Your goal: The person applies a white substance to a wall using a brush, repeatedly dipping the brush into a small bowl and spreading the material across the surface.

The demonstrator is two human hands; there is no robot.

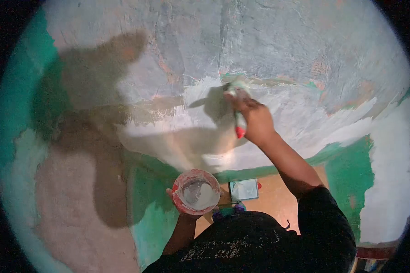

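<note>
My right hand (250, 109) is wrapped round the handle of a brush (239, 120), which has a red end. The brush's head is blurred and lies against the wall (269, 41), at the upper edge of a white coated band (282, 109). Lower down, my left hand (182, 207) holds a red bucket (198, 211) from the side and below, its fingers partly hidden. Inside the bucket is a whitish paste (207, 196), and its rim is smeared with white.
A box-like object with a pale top (244, 189) is below, right of the bucket, over an orange-brown floor (278, 200). Green painted wall (351, 173) shows at the right, more green at the left. Shadows fall across the left wall. A dark red edge (376, 252) is at lower right.
</note>
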